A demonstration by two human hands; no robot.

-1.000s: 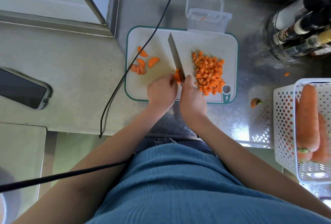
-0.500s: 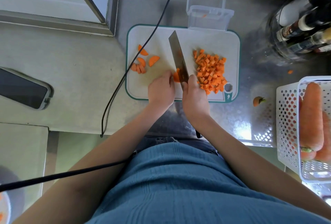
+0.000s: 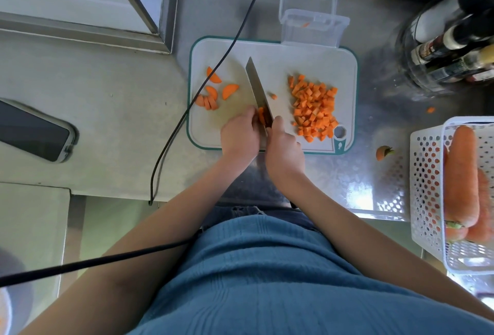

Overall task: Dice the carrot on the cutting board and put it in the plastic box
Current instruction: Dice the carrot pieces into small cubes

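A white cutting board (image 3: 272, 56) with a teal rim lies on the steel counter. My right hand (image 3: 284, 148) grips a knife (image 3: 257, 87), whose blade points away across the board. My left hand (image 3: 239, 136) pins a small stack of carrot slices (image 3: 262, 116) against the blade. A heap of diced carrot (image 3: 314, 107) covers the board's right side, and one loose cube (image 3: 273, 96) lies by the blade. Half-moon carrot slices (image 3: 213, 94) sit at the left. The clear plastic box (image 3: 312, 27) stands open at the board's far edge, with one carrot bit inside.
A black cable (image 3: 192, 110) crosses the board's left part. A phone (image 3: 34, 131) lies at the left. A white perforated basket (image 3: 427, 174) at the right holds whole carrots (image 3: 461, 176). A carrot top (image 3: 382, 152) lies beside it. Bottles (image 3: 454, 48) stand at the back right.
The knife has come down through the carrot stack near my fingers. A single cube now lies to the right of the blade. Both hands stay in about the same place.
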